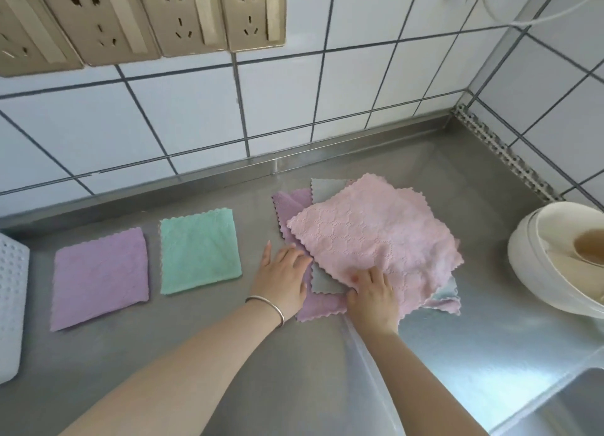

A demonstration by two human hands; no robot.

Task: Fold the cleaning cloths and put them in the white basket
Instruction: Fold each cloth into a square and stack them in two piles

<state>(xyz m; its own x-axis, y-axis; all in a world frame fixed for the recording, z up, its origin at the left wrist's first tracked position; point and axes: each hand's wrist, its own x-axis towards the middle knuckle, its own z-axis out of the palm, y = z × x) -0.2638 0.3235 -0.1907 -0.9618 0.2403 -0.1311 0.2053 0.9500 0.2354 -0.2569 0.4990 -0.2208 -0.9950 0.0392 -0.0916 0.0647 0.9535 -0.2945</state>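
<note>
**Clerk:** Head view, stock as found. Item one: pink cloth [376, 236], unfolded, topmost on a loose heap at the right of the steel counter [294, 370]. Under it, a purple cloth [291, 203], a grey cloth [325, 189] and a pale blue edge at the heap's near right.

**Checker:** Hands?

**Clerk:** Left hand [282, 272] lies flat, fingers straight, on the heap's left edge over the purple cloth; I judge it pins the lower cloths so only the top one comes away. Right hand [372, 292] rests on the near corner of the pink cloth with fingers bent onto it; whether it pinches the edge or only presses, I cannot tell.

**Checker:** Finished goods?

**Clerk:** Two, folded square, side by side but apart on the counter: folded purple cloth [99, 277] and folded green cloth [199, 251]. Likely staged there for the basket.

**Checker:** Basket?

**Clerk:** White basket [11, 305], perforated wall only, at the far left edge, just beside the folded purple cloth. Its inside is out of view.

**Checker:** Other entries? Markings?

**Clerk:** White bowls [555, 256] stacked at right; wall sockets [163, 17] on the tiles above. No brand, label or legible writing anywhere.
</note>
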